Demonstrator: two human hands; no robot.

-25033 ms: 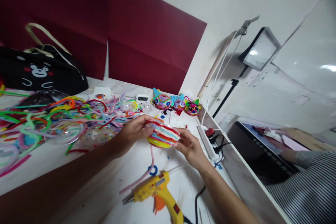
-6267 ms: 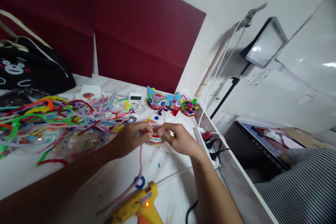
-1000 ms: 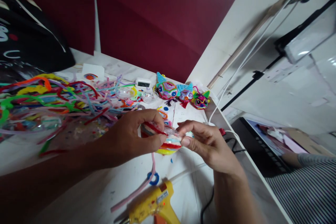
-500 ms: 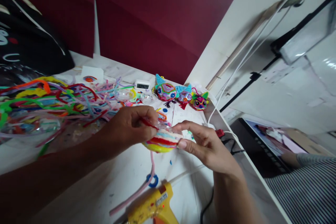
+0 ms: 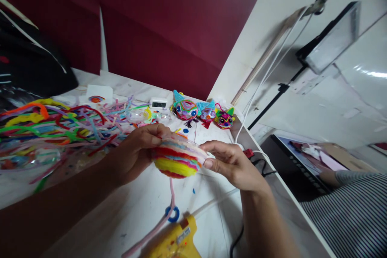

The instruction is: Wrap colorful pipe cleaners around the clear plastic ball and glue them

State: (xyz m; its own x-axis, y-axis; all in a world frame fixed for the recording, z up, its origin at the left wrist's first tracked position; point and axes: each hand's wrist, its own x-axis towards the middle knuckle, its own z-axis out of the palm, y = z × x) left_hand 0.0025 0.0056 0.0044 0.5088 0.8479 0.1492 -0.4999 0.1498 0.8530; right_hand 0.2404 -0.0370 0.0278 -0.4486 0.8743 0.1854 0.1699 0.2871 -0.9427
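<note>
Pinching one striped chenille-covered shell [image 5: 177,160] above the table [image 5: 208,205], the left hand [image 5: 137,150] closes thumb and fingers on its left end; the right hand [image 5: 235,166] grips the right edge between thumb and fingertips, with the shell between both. Beyond it sit three animal-faced ornaments [image 5: 207,115] and one digital display [image 5: 159,104]; nearer lie one yellow glue gun [image 5: 173,240], one blue ring [image 5: 177,214] and one pink pipe cleaner [image 5: 160,225].
</note>
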